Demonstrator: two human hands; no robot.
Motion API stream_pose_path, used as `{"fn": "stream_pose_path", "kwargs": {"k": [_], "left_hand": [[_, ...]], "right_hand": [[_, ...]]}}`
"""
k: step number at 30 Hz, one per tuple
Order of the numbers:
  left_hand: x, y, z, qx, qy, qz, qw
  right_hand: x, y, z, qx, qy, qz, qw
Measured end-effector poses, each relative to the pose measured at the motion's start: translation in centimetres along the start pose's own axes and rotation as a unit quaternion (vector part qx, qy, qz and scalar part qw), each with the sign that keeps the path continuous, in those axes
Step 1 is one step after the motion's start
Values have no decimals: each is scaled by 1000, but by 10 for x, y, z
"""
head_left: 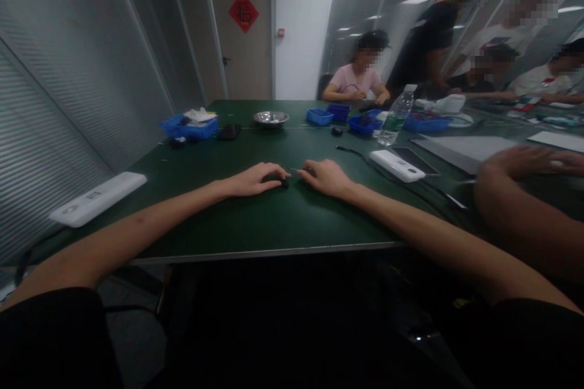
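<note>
Over the green table (255,225), my left hand (255,180) is closed around a small black object (284,183), whose kind I cannot make out. Facing it from the right, my right hand (326,177) is closed on a thin metal-tipped tool (293,169). The tool's slim tip points left toward the black object; whether they touch, I cannot tell. My fingers hide most of both things.
White power banks lie left (98,197) and right (396,166), with cables. Behind stand a metal bowl (271,120), a blue basket (189,126) and a water bottle (396,117). A neighbour's arm (524,206) rests at right. Several people work across the table.
</note>
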State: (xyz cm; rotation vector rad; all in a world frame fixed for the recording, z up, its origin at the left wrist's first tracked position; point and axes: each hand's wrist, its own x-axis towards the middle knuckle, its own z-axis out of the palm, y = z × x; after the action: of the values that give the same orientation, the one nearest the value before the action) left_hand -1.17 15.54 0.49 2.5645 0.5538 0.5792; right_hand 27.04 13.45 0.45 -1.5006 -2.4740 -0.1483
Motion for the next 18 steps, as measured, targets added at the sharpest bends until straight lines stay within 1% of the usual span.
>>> {"fn": "stream_pose_path", "kwargs": {"k": [4,8,10,12,18], "left_hand": [[1,-1,3,46,-10,0,999],[0,-13,-1,72,9,4,997],[-1,-23,-7,84,28,-2,996],[-4,-37,-14,98,51,-21,994],[-22,-84,-43,118,122,-119,978]], "right_hand": [[0,-2,2,-1,0,-12,1000],[0,-3,0,-2,-3,-10,1000],[-1,-3,-1,-4,-4,-7,1000],[-1,-4,-3,-2,-6,-6,1000],[-2,-6,-6,12,-24,-14,1000]]}}
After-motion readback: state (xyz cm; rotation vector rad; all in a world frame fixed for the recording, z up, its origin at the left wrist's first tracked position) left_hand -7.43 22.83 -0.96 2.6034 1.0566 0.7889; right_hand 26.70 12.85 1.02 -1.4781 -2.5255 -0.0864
